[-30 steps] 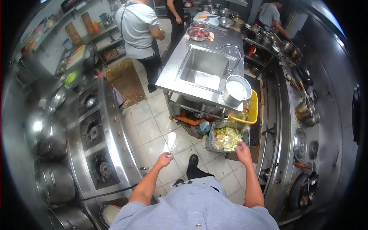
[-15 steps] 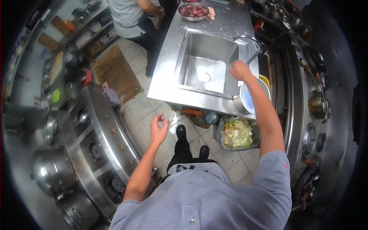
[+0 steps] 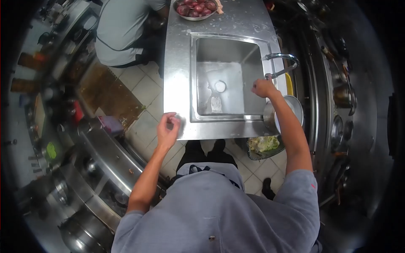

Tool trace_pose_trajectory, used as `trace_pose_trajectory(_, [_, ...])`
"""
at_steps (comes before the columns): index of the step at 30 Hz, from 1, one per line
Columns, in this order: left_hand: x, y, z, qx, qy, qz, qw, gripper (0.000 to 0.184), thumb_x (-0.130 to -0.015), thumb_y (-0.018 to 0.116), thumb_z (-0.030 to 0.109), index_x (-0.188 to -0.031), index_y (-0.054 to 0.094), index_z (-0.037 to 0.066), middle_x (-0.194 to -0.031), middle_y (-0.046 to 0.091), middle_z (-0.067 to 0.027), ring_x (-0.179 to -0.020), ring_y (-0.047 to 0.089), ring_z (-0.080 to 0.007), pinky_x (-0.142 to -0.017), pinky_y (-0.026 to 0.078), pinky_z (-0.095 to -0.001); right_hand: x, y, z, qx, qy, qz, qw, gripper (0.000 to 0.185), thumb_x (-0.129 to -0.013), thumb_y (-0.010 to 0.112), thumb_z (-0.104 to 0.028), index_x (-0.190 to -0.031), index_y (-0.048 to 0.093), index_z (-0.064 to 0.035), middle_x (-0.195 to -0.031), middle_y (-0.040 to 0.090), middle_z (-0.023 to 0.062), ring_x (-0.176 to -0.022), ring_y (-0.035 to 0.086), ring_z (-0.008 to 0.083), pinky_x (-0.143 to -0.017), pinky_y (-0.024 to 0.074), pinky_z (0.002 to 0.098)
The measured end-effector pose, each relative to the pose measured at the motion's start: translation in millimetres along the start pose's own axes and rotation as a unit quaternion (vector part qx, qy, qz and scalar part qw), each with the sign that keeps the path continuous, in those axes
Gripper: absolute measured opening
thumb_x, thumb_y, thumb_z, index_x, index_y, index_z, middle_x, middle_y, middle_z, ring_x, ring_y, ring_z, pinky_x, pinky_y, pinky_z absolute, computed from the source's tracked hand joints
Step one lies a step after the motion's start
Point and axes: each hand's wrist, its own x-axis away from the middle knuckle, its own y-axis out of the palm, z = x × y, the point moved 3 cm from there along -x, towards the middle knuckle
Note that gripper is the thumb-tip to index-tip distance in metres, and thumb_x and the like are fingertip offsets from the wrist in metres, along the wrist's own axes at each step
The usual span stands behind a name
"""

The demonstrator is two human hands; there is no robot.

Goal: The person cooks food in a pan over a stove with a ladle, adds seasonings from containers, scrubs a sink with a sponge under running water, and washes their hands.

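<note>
My right hand (image 3: 263, 87) is at the base of the curved faucet (image 3: 287, 63), over the right edge of the steel sink (image 3: 221, 71); its fingers are closed, and what they hold, if anything, is too small to make out. Under my right forearm stands a metal pot (image 3: 295, 107) on the counter corner. My left hand (image 3: 168, 126) hovers at the counter's (image 3: 176, 84) front left edge, fingers curled but apart, holding nothing. Inside the sink lies a round white drain piece (image 3: 220, 86) on the wet bottom.
A bowl of red onions (image 3: 196, 9) sits at the counter's far end. A person (image 3: 122, 31) bends at the left. Below the counter's front edge is a bin of vegetable scraps (image 3: 263, 145). Stoves (image 3: 112, 166) line the left; a brown mat (image 3: 109, 95) covers some floor.
My view has moved closer over the sink. My right hand went from above the scrap bin to the faucet base, while my left hand came to the counter's edge. The person at left has bent down.
</note>
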Motion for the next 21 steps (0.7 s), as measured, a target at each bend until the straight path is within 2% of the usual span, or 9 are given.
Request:
trace_pose_trajectory(2, [-24, 6, 3, -0.003, 0.003, -0.029, 1.000, 0.027, -0.091, 0.068, 0.007, -0.117, 0.062, 0.001, -0.086, 0.063, -0.0024, -0.083, 0.057, -0.0111, -0.080, 0.048, -0.0288, -14, -14, 5, -0.396, 0.036, 0.109, 0.911, 0.037, -0.098, 0.057, -0.032, -0.117, 0.069, -0.0019, -0.102, 0.073, 0.0133, -0.103, 0.069, 0.0281, -0.101, 0.0486, 0.0449])
trace_pose_trajectory(3, [-37, 14, 9, 0.004, 0.003, -0.069, 0.998, 0.028, -0.092, 0.068, 0.008, -0.118, 0.062, 0.001, -0.086, 0.063, -0.0024, -0.083, 0.057, -0.0109, -0.079, 0.048, -0.0285, -17, -25, 1, -0.403, 0.038, 0.106, 0.908, 0.037, -0.098, 0.057, -0.032, -0.117, 0.069, -0.0019, -0.102, 0.073, 0.0133, -0.103, 0.069, 0.0281, -0.101, 0.0486, 0.0449])
trace_pose_trajectory(5, [-59, 27, 22, 0.008, -0.001, -0.115, 0.993, 0.028, -0.092, 0.068, 0.008, -0.119, 0.062, 0.001, -0.087, 0.063, -0.0024, -0.082, 0.057, -0.0108, -0.078, 0.049, -0.0282, -24, -49, -8, -0.676, -0.013, 0.152, 0.721, 0.035, -0.099, 0.059, -0.027, -0.120, 0.067, 0.0003, -0.104, 0.073, 0.0132, -0.106, 0.069, 0.0237, -0.091, 0.0557, 0.0386])
trace_pose_trajectory(6, [-71, 34, 31, 0.010, -0.006, -0.142, 0.990, 0.029, -0.093, 0.068, 0.009, -0.120, 0.062, 0.002, -0.088, 0.063, -0.0025, -0.082, 0.057, -0.0107, -0.077, 0.049, -0.0278, -27, -57, -13, -0.680, -0.009, 0.150, 0.717, 0.035, -0.099, 0.059, -0.027, -0.120, 0.067, 0.0003, -0.104, 0.073, 0.0132, -0.106, 0.069, 0.0237, -0.091, 0.0557, 0.0386])
trace_pose_trajectory(8, [-79, 40, 36, 0.009, -0.011, -0.172, 0.985, 0.030, -0.093, 0.068, 0.010, -0.122, 0.061, 0.002, -0.089, 0.063, -0.0025, -0.081, 0.057, -0.0107, -0.076, 0.049, -0.0274, -35, -67, -24, -0.825, 0.013, 0.077, 0.560, 0.036, -0.102, 0.055, -0.023, -0.125, 0.064, 0.0025, -0.110, 0.072, 0.0137, -0.109, 0.069, 0.0234, -0.094, 0.0562, 0.0394])
trace_pose_trajectory(15, [-81, 50, 12, 0.019, -0.051, -0.188, 0.981, 0.033, -0.095, 0.067, 0.011, -0.125, 0.059, 0.003, -0.092, 0.063, -0.0025, -0.083, 0.058, -0.0106, -0.076, 0.049, -0.0262, -90, -70, -29, -0.804, 0.021, 0.100, 0.586, 0.036, -0.102, 0.054, -0.026, -0.119, 0.066, 0.0023, -0.114, 0.070, 0.0197, -0.103, 0.070, 0.0307, -0.086, 0.0575, 0.0386])
trace_pose_trajectory(16, [-80, 51, 9, 0.021, -0.066, -0.190, 0.979, 0.032, -0.095, 0.067, 0.011, -0.125, 0.059, 0.002, -0.092, 0.063, -0.0024, -0.083, 0.058, -0.0106, -0.076, 0.049, -0.0260, -101, -73, -20, -0.652, -0.001, 0.173, 0.738, 0.036, -0.101, 0.054, -0.025, -0.118, 0.067, 0.0040, -0.110, 0.071, 0.0214, -0.103, 0.070, 0.0317, -0.090, 0.0560, 0.0394])
trace_pose_trajectory(17, [-79, 52, 9, 0.022, -0.070, -0.189, 0.979, 0.032, -0.095, 0.067, 0.011, -0.125, 0.059, 0.002, -0.092, 0.063, -0.0024, -0.083, 0.058, -0.0106, -0.076, 0.049, -0.0260, -105, -74, -18, -0.563, -0.016, 0.201, 0.802, 0.037, -0.100, 0.054, -0.025, -0.117, 0.068, 0.0048, -0.108, 0.072, 0.0222, -0.103, 0.070, 0.0322, -0.092, 0.0552, 0.0397])
trace_pose_trajectory(21, [-79, 50, 15, 0.023, -0.079, -0.172, 0.982, 0.031, -0.096, 0.066, 0.011, -0.124, 0.059, 0.002, -0.092, 0.063, -0.0025, -0.083, 0.058, -0.0108, -0.077, 0.050, -0.0264, -120, -65, 2, -0.351, 0.104, 0.241, 0.899, 0.032, -0.095, 0.052, -0.020, -0.103, 0.071, 0.0049, -0.097, 0.071, 0.0267, -0.092, 0.070, 0.0363, -0.085, 0.0550, 0.0405])
